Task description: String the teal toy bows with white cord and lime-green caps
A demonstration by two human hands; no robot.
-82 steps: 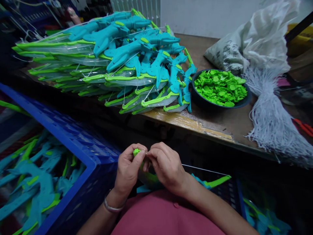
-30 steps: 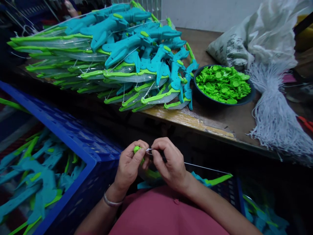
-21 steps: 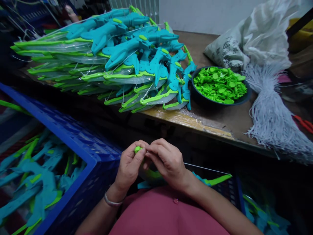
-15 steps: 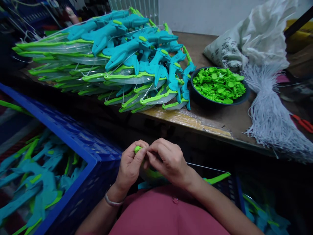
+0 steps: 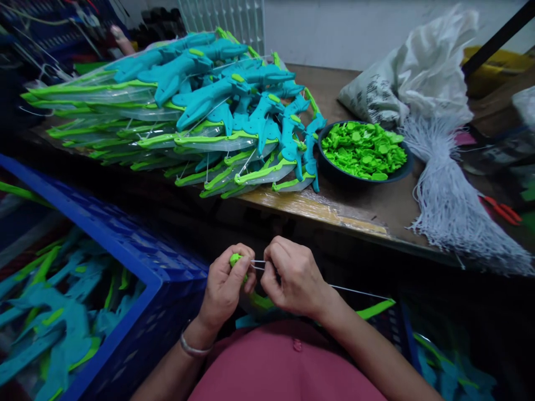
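Just beside the crate (image 5: 155, 279), the left hand (image 5: 223, 285) pinches a green part (image 5: 234, 259). The right hand (image 5: 296, 276) grips white string (image 5: 258, 261).

Over there, a small bright green end piece (image 5: 235, 259) pokes out of the left hand (image 5: 223, 285), mostly covered by its fingers. From it white string (image 5: 258, 265) runs in two taut strands to the pinched right hand (image 5: 296, 277). Beyond, a thin white line (image 5: 361, 291) slants down to the tip of a green limb (image 5: 376, 308), which lies low, angled upward, partly behind the forearm.
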